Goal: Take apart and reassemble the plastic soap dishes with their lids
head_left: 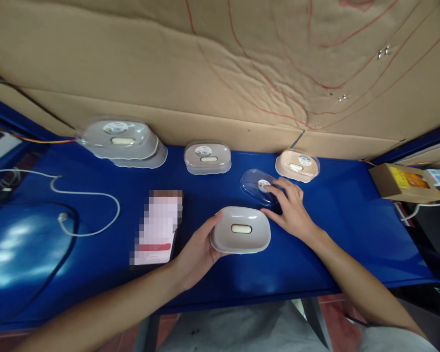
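Note:
My left hand (200,249) grips a grey oval plastic bowl (254,239) by its left side, thumb at the rim. Inside the bowl, at its middle, is a cream oblong piece (241,229). Just beyond it, my right hand (289,208) is spread at a clear plastic lid (252,185) that bears a round sticker (264,186). The fingertips are on or right above the lid near the sticker; whether they press on it I cannot tell. A peach lidded bowl (291,171) stands behind my right hand.
A grey lidded bowl (209,167) stands at the back middle, and stacked grey bowls (139,159) at the back left. A phone (159,220) with a blurred screen lies left of my left hand. White cable (102,194) trails at left; a cardboard box (392,188) sits at right.

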Demonstrator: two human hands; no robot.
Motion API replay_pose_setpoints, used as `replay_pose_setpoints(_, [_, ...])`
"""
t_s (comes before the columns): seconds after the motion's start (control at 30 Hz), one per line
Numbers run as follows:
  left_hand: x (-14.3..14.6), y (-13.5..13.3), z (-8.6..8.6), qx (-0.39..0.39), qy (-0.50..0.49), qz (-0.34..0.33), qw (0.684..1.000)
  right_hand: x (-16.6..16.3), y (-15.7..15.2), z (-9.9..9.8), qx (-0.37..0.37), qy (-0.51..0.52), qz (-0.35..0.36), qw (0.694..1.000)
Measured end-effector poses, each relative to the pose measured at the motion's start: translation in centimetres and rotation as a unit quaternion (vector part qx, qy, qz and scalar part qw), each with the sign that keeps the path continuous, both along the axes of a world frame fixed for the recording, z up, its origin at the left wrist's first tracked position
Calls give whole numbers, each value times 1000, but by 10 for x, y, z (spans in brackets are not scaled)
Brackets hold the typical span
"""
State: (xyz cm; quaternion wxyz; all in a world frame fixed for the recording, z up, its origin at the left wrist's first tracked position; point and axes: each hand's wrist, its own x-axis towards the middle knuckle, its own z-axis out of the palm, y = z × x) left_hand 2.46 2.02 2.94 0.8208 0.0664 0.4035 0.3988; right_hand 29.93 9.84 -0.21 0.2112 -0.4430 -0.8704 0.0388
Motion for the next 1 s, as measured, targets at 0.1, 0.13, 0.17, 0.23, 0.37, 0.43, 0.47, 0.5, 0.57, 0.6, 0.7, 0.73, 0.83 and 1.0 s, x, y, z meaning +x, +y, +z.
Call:
replay_pose_setpoints(0.1, [0, -1, -2, -3, 10, -19, 1000, 0, 2, -1, -27, 35, -1, 999])
replay_pose_setpoints(0.13, [0, -1, -2, -2, 9, -23, 1000, 0, 2, -1, -37, 64, -6, 997])
replay_pose_setpoints(0.17, [0, 0, -2, -1, 7, -25, 1000, 0, 2, 1, -51, 99, -10, 994])
replay_pose_setpoints(0.23, [-1, 1, -3, 2, 0, -23, 1000, 0, -2, 7, -83, 169, -6, 982])
replay_pose_setpoints(0.37, [-2, 5, -2, 3, -10, -8, 1000, -5, -21, 20, -123, 201, 115, 965])
replay_pose_setpoints(0.43, [-3, 7, -2, 13, -18, -6, 1000, -9, -30, 23, -114, 166, 184, 962])
replay_pose_setpoints(0.47, [-3, 7, -2, 19, -23, -6, 1000, -11, -33, 24, -109, 152, 206, 961])
replay_pose_setpoints(0.5, [-3, 7, -2, 25, -27, -5, 999, -12, -36, 23, -106, 142, 218, 960])
replay_pose_setpoints(0.57, [-3, 8, -3, 33, -29, -5, 999, -15, -39, 21, -109, 133, 227, 959])
replay_pose_setpoints(0.6, [-4, 8, -3, 35, -28, -5, 999, -15, -39, 20, -111, 132, 228, 958])
replay_pose_setpoints(0.7, [-4, 7, -3, 39, -26, -13, 999, -16, -39, 19, -114, 130, 235, 956])
replay_pose_setpoints(0.73, [-4, 7, -2, 43, -26, -17, 999, -16, -39, 19, -115, 128, 237, 956])
replay_pose_setpoints(0.83, [-4, 7, -2, 59, -14, -27, 998, -16, -38, 21, -119, 113, 234, 958])
replay_pose_setpoints(1.0, [-3, 6, -6, 72, 7, -30, 997, -15, -35, 22, -132, 96, 237, 958])
